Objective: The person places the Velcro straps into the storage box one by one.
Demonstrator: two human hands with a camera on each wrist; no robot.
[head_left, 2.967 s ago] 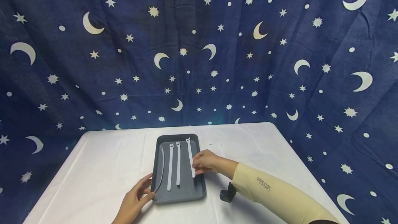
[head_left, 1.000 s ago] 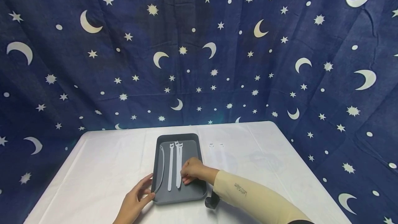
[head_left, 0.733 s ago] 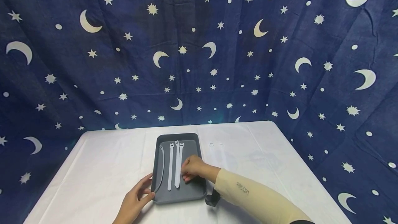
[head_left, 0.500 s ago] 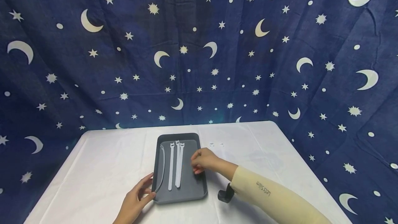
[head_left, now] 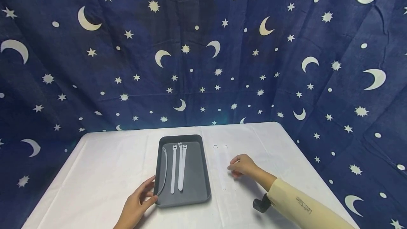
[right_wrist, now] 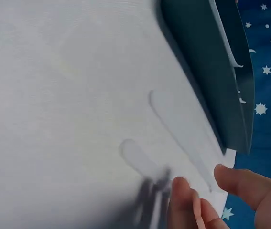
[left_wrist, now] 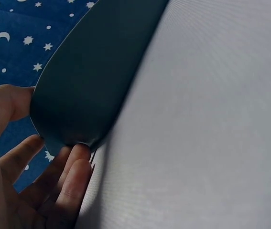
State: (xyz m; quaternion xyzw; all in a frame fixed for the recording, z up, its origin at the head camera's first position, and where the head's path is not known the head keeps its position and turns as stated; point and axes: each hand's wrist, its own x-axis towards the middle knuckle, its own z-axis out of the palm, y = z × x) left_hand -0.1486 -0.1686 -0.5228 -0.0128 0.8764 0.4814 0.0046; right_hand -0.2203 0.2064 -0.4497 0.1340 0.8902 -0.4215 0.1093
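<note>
A dark grey tray (head_left: 196, 174) stands on the table with several white hook-and-loop cable ties inside. One tie (head_left: 173, 170) lies straight; two more (head_left: 182, 169) overlap to its right. A bent tie (head_left: 165, 172) leans along the tray's left wall. My left hand (head_left: 134, 203) holds the tray's near left corner, thumb at the rim and fingertips (left_wrist: 78, 179) low against the outer wall. Right of the tray, two ties lie flat, a left one (right_wrist: 178, 136) and a right one (right_wrist: 136, 160). My right hand (head_left: 243, 165) is over the right one, thumb and fingers apart.
A white cloth (head_left: 111, 169) covers the table. A dark blue curtain (head_left: 203, 63) with moons and stars hangs behind and on the sides. A black wrist camera (head_left: 262, 203) sits under my right forearm, close over the cloth.
The right hand has shifted a tie from the tray's right side leftward onto another tie, let go, and moved right, out over the table. The left hand has stayed at the tray corner.
</note>
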